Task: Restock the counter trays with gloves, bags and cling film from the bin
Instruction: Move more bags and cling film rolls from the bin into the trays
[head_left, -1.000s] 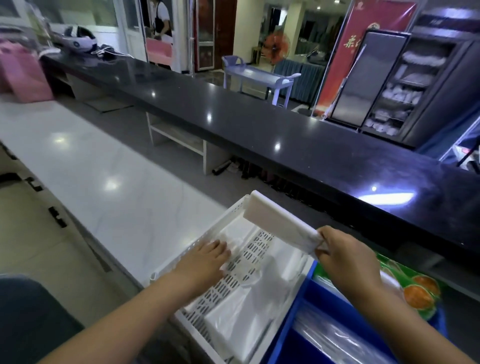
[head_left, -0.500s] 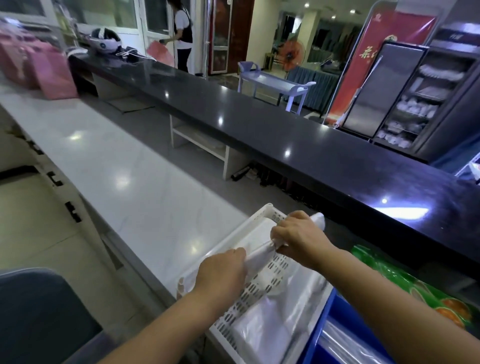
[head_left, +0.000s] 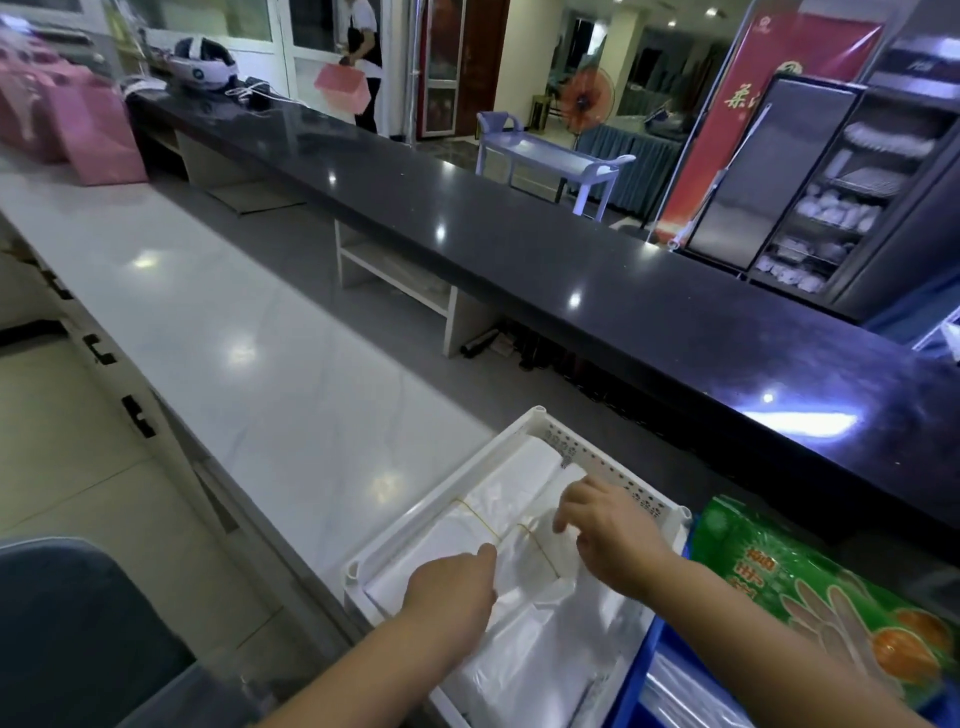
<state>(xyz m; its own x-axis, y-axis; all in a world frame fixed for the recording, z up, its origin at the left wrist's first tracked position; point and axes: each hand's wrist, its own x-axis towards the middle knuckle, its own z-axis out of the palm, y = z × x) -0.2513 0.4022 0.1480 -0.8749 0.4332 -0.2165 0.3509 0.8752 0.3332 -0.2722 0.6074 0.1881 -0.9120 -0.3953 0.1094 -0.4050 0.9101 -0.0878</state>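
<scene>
Head view, looking down at the counter.

White counter (head_left: 249, 332) runs away to the far left; black counter (head_left: 571, 270) runs parallel beyond it.

White perforated tray (head_left: 613, 470) sits on the white counter's near end. One corner points at the black counter.

Blue bin (head_left: 636, 675) sits just beside the tray on the right and is cut off by the lower edge. A clear cling film roll (head_left: 685, 696) lies in it, only partly visible. Green glove pack (head_left: 810, 582) lies behind the bin, printed side up.

Bag bundles (head_left: 457, 525): two white stacks lie flat in the tray, side by side. Their long axes run from near-left to far-right, along the tray's left rim. A yellowish rubber band (head_left: 480, 519) crosses each one mid-length. Looser bags (head_left: 530, 654) fill the tray's near part.

Right hand (head_left: 608, 535): fingers spread and bent downward, tips touching the far bundle, not closed around it.

Left hand (head_left: 452, 587): rests on the near bundle with one finger reaching towards the band. Its underside is hidden, so I cannot tell whether it pinches the plastic.

Change from half a second ago: both hands then gripped a folded bundle above the tray's far end. That bundle now lies flat in the tray.

The tray's near-right corner is hidden by the right forearm and the bags.
</scene>
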